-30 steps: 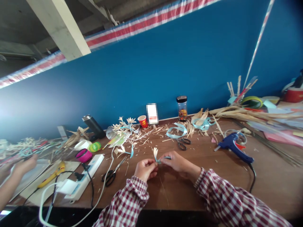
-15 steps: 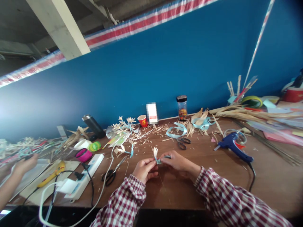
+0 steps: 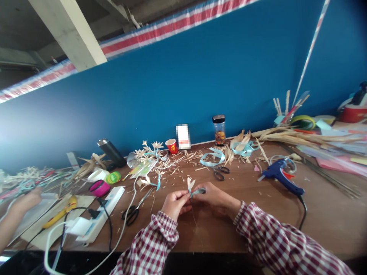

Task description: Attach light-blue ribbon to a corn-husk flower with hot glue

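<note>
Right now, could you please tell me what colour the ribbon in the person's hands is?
The ribbon is pale greyish blue, seen best in the head view.

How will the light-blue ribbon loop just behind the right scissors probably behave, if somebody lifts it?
The light-blue ribbon is probably flexible, as it bends into a loose loop. It looks thin, so likely light for its size. Its curved shape may partly remain.

Loose sleeves [image 3: 275,235] in maroon-and-white check gather into ruffled cuffs [image 3: 168,220], probably elasticated; left hand [image 3: 174,203] and right hand [image 3: 213,195] are bare.
</note>
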`<state>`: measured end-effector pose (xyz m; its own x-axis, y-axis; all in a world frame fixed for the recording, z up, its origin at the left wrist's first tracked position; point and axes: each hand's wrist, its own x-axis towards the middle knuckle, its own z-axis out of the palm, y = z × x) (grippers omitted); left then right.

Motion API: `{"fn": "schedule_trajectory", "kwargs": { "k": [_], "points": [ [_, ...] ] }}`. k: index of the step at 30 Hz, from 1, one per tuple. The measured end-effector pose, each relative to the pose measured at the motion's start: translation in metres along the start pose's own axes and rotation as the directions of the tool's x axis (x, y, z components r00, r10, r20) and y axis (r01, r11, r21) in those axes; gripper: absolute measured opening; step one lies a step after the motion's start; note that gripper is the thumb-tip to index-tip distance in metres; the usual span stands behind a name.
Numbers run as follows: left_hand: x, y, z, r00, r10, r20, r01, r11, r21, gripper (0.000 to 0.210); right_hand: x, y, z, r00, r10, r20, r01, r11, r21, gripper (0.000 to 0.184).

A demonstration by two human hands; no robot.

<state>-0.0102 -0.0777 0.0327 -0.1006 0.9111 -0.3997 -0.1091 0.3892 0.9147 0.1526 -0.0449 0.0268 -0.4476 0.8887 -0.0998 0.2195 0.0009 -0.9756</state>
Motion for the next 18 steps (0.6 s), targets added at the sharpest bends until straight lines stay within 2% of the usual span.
{"fn": "schedule_trajectory", "kwargs": {
  "k": [11, 14, 18],
  "points": [
    [-0.002, 0.001, 0.006, 1.0, 0.002, -0.006, -0.003, 0.998, -0.068, 0.018, 0.004, 0.008, 0.003, 1.0, 0.03, -0.008, -0.03, 0.997, 0.068, 0.019],
    [-0.001, 0.0, 0.005, 0.999, 0.026, 0.025, -0.026, 1.0, -0.014, 0.025, 0.004, 0.009, 0.003, 1.0, 0.002, -0.006, -0.002, 0.997, 0.072, 0.018],
    [0.004, -0.004, 0.005, 0.997, 0.07, -0.036, -0.067, 0.993, 0.096, 0.024, 0.003, 0.009, 0.002, 1.0, -0.007, -0.024, 0.008, 0.999, 0.051, 0.016]
  ]
}}
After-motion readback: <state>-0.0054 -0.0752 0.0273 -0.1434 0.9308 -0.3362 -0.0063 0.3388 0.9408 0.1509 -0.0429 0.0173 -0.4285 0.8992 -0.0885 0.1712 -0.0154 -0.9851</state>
